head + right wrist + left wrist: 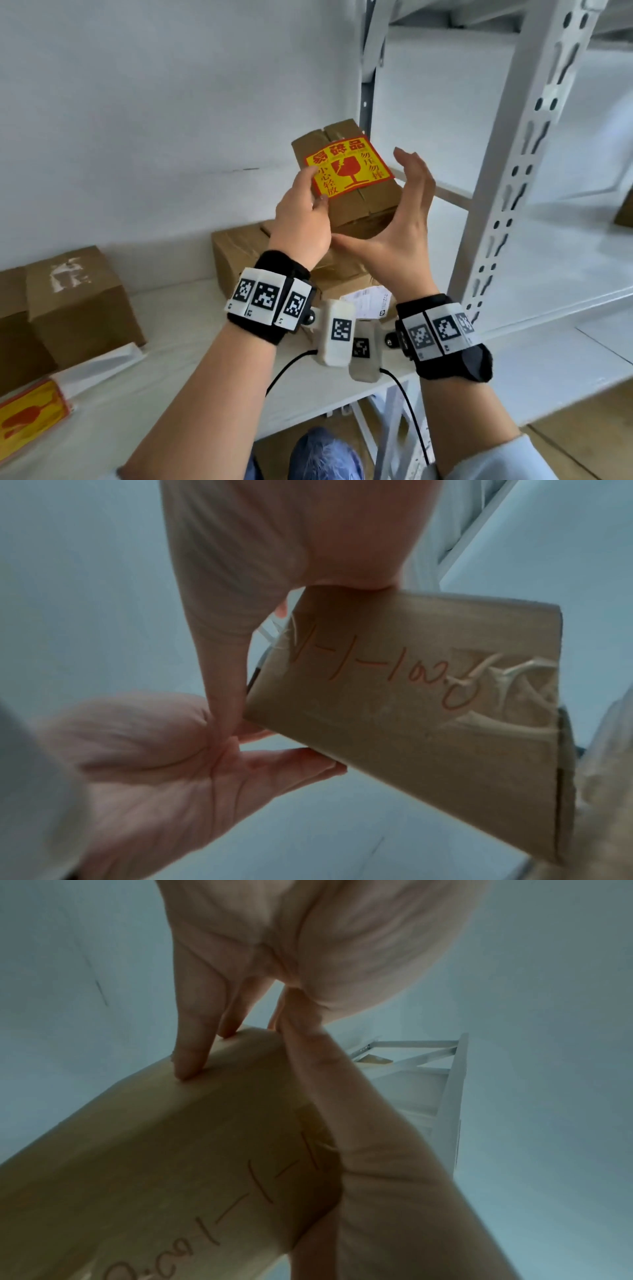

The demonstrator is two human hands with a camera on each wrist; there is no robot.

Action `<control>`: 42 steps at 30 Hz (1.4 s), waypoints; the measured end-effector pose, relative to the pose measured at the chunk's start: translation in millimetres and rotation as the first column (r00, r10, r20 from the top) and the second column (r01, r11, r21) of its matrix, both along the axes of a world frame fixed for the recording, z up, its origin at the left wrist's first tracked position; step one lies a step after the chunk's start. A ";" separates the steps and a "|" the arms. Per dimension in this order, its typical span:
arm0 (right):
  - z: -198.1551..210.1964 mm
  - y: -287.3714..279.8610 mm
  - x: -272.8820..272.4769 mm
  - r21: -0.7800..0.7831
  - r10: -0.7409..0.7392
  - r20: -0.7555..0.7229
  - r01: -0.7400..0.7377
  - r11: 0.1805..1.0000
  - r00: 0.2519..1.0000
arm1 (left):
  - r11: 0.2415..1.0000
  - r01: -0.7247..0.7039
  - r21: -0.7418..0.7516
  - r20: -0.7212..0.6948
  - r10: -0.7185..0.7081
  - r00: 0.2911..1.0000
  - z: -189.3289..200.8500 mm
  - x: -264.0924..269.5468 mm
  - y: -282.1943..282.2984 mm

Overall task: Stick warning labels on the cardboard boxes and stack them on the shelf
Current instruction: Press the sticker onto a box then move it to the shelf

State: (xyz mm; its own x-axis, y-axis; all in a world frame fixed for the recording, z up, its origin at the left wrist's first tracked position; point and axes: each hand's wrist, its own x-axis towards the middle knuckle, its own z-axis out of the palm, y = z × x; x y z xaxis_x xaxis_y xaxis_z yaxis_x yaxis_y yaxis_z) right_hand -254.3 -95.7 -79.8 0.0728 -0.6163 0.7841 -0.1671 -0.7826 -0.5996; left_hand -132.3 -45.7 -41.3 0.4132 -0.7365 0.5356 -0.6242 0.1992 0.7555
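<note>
A brown cardboard box (368,205) is held tilted in the air above the shelf, with a yellow and red fragile label (349,168) stuck on its upper face. My left hand (308,195) grips its left side, thumb at the label's corner and fingers (192,1056) on the far edge. My right hand (383,205) is open at the box's right. Its thumb (222,674) reaches under the box, the palm meets the box's edge, and the fingers stand spread away from the side. Red handwriting shows on the box's underside (428,710).
More brown boxes sit on the white shelf board (548,274): one at the left with torn white residue (78,301), others below my hands (239,250). A sheet of fragile labels (30,414) and white backing paper (102,366) lie front left. A perforated shelf upright (513,171) stands on the right.
</note>
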 end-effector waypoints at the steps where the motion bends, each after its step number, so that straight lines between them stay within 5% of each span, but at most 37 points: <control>1: -4.3 -3.3 -0.1 0.009 -0.025 -0.016 0.025 1.000 1.000 | 1.000 0.012 -0.006 -0.021 -0.012 1.000 -3.2 -1.9 -4.5; 5: -16.2 -14.3 5.0 0.063 -0.214 0.055 0.210 0.976 0.975 | 0.993 0.120 0.003 -0.106 -0.119 0.987 -11.7 -8.3 -16.9; 9: -17.6 -21.9 4.0 0.118 -0.254 0.108 0.241 0.963 0.961 | 0.985 0.165 0.053 -0.157 -0.155 0.975 -25.0 -2.2 -26.0; 12: -17.3 -23.9 1.6 0.107 -0.256 0.110 0.245 0.964 0.960 | 0.939 0.117 0.323 0.039 -0.137 0.990 -37.8 4.6 -31.0; 15: -18.4 -23.9 1.9 0.100 -0.253 0.084 0.244 0.965 0.964 | 0.779 0.089 0.621 0.136 -0.219 0.966 -52.1 4.4 -38.6; 17: -18.4 -24.2 2.1 0.089 -0.255 0.080 0.248 0.965 0.964 | 0.700 -0.049 0.712 0.290 -0.230 0.929 -61.8 2.9 -46.2; 20: -18.1 -24.2 2.0 0.077 -0.244 0.090 0.238 0.968 0.966 | 0.698 -0.218 0.682 0.479 -0.201 0.854 -71.8 2.2 -52.1; 25: -16.3 -22.5 1.6 0.061 -0.256 0.126 0.250 0.966 0.958 | 0.716 -0.280 0.640 0.530 -0.146 0.835 -74.6 15.6 -46.6; 42: -24.7 6.1 27.8 -0.015 -0.296 0.179 0.304 0.953 0.938 | 0.627 -0.341 0.701 0.430 0.011 0.903 -66.1 69.1 37.9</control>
State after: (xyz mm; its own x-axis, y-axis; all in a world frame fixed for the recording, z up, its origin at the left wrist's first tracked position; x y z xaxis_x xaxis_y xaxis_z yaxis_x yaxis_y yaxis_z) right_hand -226.5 -89.7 -104.5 -0.2488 -0.5553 0.7936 -0.2950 -0.7370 -0.6081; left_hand -63.2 -7.8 -107.4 0.4839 -0.8745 -0.0336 -0.8293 -0.4705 0.3015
